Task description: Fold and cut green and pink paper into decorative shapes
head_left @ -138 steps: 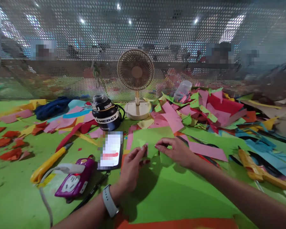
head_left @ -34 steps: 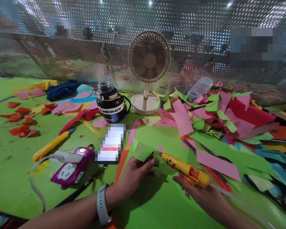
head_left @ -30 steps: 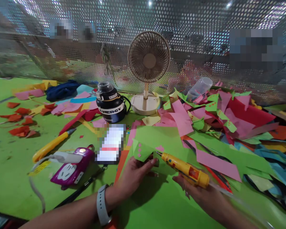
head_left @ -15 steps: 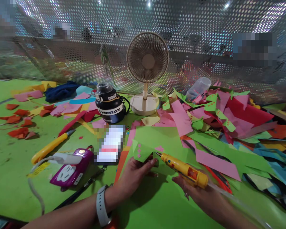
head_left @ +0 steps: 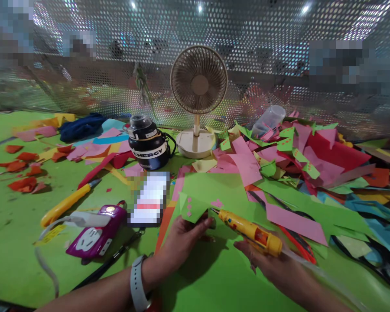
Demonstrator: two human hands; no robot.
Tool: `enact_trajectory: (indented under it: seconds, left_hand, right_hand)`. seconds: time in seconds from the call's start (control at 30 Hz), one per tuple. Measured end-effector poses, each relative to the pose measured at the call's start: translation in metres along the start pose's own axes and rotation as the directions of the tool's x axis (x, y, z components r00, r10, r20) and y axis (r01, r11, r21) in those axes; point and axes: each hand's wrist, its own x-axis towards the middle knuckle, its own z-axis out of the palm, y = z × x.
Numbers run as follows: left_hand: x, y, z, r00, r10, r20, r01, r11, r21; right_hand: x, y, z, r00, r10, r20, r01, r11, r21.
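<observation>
My left hand [head_left: 185,236] pinches a folded green paper piece [head_left: 194,208] between thumb and fingers. Small pink shapes run down its left part. In my right hand [head_left: 263,260] is a yellow glue gun [head_left: 250,229], with a glue stick trailing from its back. The gun's metal tip points left, at the right edge of the green piece, and I cannot tell whether they touch. Tiny pink paper shapes [head_left: 217,203] lie just behind the tip, on a large green sheet [head_left: 214,184].
A lit phone [head_left: 151,197], a purple power strip [head_left: 95,234] and a yellow cutter [head_left: 68,203] lie left. Behind stand a black bottle [head_left: 147,145] and a fan [head_left: 199,82]. Paper scraps [head_left: 247,160] and black scissors [head_left: 373,264] are at right.
The view has shifted very slightly. Both hands, the green piece and the glue gun keep nearly the same places.
</observation>
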Motion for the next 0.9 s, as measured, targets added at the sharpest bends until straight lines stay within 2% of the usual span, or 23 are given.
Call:
enact_trajectory:
  seconds: [0.13,0.27,0.4,0.57,0.7,0.8,0.9]
  left_hand:
    - [-0.001,0.001,0.001,1.000,-0.017,-0.009,0.016,1.000,-0.009]
    - [-0.001,0.001,0.001,1.000,-0.006,-0.007,0.006,1.000,0.001]
    - [-0.002,0.003,0.002,1.000,0.001,-0.008,-0.001,0.999,0.040]
    - [-0.002,0.004,0.001,0.999,0.027,-0.017,-0.025,0.996,0.087]
    - [-0.001,0.002,0.000,0.998,0.058,-0.029,-0.055,0.994,0.097]
    - [0.000,0.000,-0.002,0.994,0.106,-0.026,-0.103,0.988,0.113]
    - [0.001,-0.002,-0.004,0.990,0.140,-0.029,-0.134,0.979,0.153]
  right_hand:
    - [0.000,-0.002,-0.001,0.999,0.035,-0.014,-0.035,0.999,0.000]
    - [0.000,-0.002,-0.004,0.998,-0.001,0.055,0.002,1.000,-0.028]
    - [0.001,-0.003,-0.007,0.996,0.045,0.080,-0.045,0.999,0.005]
    - [0.003,0.000,-0.010,0.981,0.065,0.182,-0.066,0.998,-0.002]
    - [0.003,-0.003,-0.011,0.991,0.056,0.124,-0.057,0.998,0.009]
    - [0.002,-0.007,-0.011,0.989,0.046,0.142,-0.047,0.999,0.005]
    - [0.001,-0.005,-0.009,0.996,-0.003,0.091,0.001,1.000,0.021]
